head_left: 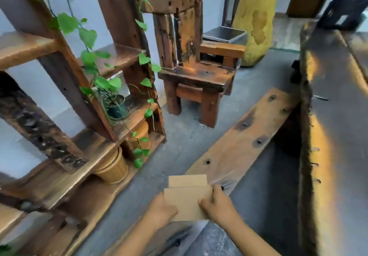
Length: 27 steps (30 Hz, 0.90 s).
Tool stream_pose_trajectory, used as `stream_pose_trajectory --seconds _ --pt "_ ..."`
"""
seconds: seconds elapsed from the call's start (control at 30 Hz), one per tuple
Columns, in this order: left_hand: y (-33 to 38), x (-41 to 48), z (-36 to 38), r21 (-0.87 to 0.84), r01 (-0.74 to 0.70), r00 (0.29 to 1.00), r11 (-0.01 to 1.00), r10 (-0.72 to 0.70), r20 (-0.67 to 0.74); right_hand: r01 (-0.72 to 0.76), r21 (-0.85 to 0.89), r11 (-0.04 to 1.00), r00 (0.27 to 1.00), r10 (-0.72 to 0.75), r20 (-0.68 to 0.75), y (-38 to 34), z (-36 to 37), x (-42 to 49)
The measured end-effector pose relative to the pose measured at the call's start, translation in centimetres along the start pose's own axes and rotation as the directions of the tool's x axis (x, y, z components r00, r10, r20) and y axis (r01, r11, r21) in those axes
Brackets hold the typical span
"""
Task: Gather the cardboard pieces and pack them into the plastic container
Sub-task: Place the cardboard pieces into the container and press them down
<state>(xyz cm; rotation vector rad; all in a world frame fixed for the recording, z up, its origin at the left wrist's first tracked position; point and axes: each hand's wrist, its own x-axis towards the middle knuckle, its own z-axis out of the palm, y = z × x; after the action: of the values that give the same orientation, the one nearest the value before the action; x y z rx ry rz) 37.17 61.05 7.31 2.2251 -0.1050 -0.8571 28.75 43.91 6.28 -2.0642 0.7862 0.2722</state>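
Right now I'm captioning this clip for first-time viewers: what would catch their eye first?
Low in the middle, both hands, left and right, hold stacked cardboard pieces. Upper left, a green vine trails down a rough wooden shelf; a chunky wooden chair stands behind, centre.

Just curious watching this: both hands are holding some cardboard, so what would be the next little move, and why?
Probably square up the stack. The left hand and right hand each have a grip on the cardboard pieces, but the rear piece sticks out past the front one. No plastic container is clearly in view, so carrying them off comes afterwards.
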Motion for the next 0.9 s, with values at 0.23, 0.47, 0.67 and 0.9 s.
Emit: stream_pose_trajectory --seconds 0.23,0.47,0.67,0.9 --pt "4.9 -0.7 9.5 0.015 -0.204 0.965 0.979 0.199 0.170 -0.200 0.119 0.972 0.964 0.217 -0.152 9.0 -5.7 -4.9" --pt "11.0 0.1 18.2 0.186 -0.434 0.829 0.882 0.310 0.465 -0.384 0.384 0.840 0.808 0.506 -0.300 16.1 -10.5 -8.9" --pt "16.9 -0.1 25.1 0.281 -0.646 0.664 0.709 0.342 0.665 -0.470 0.591 0.656 0.611 0.725 -0.319 20.6 -13.0 -11.6" --pt "22.6 -0.7 31.2 0.213 -0.804 0.405 0.555 0.249 0.880 -0.451 0.792 0.411 0.337 0.900 -0.275 22.7 -14.2 -14.1"
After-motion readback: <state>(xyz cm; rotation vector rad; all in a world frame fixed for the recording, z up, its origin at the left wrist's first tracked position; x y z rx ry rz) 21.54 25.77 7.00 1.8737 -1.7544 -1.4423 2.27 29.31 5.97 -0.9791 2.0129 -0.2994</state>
